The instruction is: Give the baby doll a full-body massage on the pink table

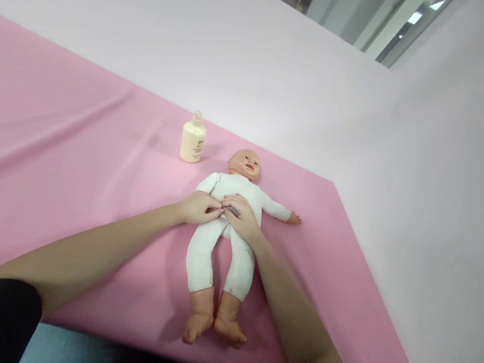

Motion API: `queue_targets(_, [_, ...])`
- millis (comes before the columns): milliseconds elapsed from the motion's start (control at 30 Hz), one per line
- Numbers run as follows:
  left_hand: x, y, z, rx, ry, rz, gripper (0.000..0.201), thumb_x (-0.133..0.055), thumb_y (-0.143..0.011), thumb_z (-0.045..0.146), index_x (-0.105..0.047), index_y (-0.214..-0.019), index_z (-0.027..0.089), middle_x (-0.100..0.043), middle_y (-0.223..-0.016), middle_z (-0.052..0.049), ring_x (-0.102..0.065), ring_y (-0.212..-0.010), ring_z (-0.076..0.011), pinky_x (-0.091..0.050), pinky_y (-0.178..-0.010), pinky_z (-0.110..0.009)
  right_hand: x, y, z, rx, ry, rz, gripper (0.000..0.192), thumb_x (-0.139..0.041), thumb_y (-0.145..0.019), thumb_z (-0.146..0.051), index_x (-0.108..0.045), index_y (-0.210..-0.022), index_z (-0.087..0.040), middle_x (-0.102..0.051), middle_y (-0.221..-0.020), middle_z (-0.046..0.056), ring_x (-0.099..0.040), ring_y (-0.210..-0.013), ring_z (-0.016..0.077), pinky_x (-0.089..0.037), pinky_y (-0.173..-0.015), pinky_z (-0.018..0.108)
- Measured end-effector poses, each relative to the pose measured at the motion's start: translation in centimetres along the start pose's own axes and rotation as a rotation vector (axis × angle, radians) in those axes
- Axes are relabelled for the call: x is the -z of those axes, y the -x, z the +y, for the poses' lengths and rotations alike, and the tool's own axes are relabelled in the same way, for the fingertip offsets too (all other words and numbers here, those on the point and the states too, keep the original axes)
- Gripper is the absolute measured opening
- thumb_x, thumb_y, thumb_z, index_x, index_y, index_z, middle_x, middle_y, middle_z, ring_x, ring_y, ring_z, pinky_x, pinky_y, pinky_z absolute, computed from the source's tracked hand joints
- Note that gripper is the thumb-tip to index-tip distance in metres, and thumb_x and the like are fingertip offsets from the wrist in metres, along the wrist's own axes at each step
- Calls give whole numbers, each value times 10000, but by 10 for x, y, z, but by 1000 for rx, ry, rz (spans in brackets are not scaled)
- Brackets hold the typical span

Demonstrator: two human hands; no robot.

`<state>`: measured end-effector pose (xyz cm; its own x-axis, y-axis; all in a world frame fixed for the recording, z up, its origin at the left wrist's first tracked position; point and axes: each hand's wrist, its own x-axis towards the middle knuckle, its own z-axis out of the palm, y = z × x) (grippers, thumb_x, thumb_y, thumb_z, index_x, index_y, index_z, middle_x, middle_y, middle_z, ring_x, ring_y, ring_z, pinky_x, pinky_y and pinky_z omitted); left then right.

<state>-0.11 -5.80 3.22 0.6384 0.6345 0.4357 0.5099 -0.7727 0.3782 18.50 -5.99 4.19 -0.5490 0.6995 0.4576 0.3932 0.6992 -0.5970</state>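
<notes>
bottle (192, 142) | small mark + tiny print on front | too small & blurry to read | doll (226, 228) suit: no words | pink cloth (49, 134): no words, no nos.

A table covered by a pink cloth (49, 134) fills most of the view, running from the lower left to a far edge at upper right, with soft creases across its left half. A doll (223, 245) in white lies face up near the centre, head toward 12 o'clock and bare feet toward 6 o'clock. A cream bottle (193, 139) stands upright at 11 o'clock from the doll's head, just beside it.
</notes>
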Motion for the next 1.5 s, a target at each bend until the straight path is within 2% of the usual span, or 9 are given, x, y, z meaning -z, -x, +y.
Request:
queue_targets(200, [3,-1,3,71,40,-26,351,-402,-851,300,-458,-536,155,-473,-492,30,-412,-472,-75,-296,-511,-205,0,0,-1,0,3,6,127,-511,-803,-173,-622,-831,-227,-674,-960,30,-584,-1060,181,-270,-1057,407])
queue_targets(333, [2,0,3,65,38,-19,357,-400,-857,301,-454,-536,156,-472,-494,29,-422,-476,-77,-300,-515,-209,0,0,0,-3,6,2,127,-507,-806,-180,-622,-830,-227,-673,-960,29,-583,-1059,182,-269,-1058,411])
queue_targets(633, [-4,4,-1,-65,-33,102,325,-392,-875,256,-495,-578,173,-495,-497,26,-458,-500,-96,-338,-553,-225,1,0,-2,-16,1,3,137,-509,-819,-209,-633,-873,-232,-669,-970,26,-576,-1068,181,-257,-1068,416])
queue_targets(1000, [-2,1,-1,-45,-66,242,305,-396,-858,197,-448,-559,171,-472,-493,23,-438,-519,-106,-360,-653,-269,1,0,-5,-51,15,-2,179,-506,-819,-215,-635,-944,-229,-668,-1026,32,-566,-1072,189,-252,-1081,419])
queue_targets(1100, [-1,1,-2,-30,-61,229,319,-405,-848,201,-452,-534,168,-453,-464,26,-428,-498,-100,-360,-642,-261,2,0,-6,-55,10,-8,171,-514,-820,-205,-636,-936,-235,-671,-1031,43,-565,-1075,201,-250,-1084,417])
queue_targets(1300, [-2,2,-4,15,-76,136,347,-439,-818,220,-425,-476,165,-445,-429,29,-391,-444,-87,-291,-506,-236,1,1,-5,-44,-12,2,159,-516,-819,-195,-639,-916,-226,-674,-1012,36,-569,-1076,199,-248,-1079,423])
queue_targets(1500, [-5,3,-6,-32,-75,174,337,-418,-836,216,-461,-505,167,-476,-448,24,-434,-469,-92,-323,-538,-235,1,1,-3,-35,-15,7,156,-518,-827,-214,-639,-924,-236,-672,-1009,31,-569,-1077,189,-250,-1081,417])
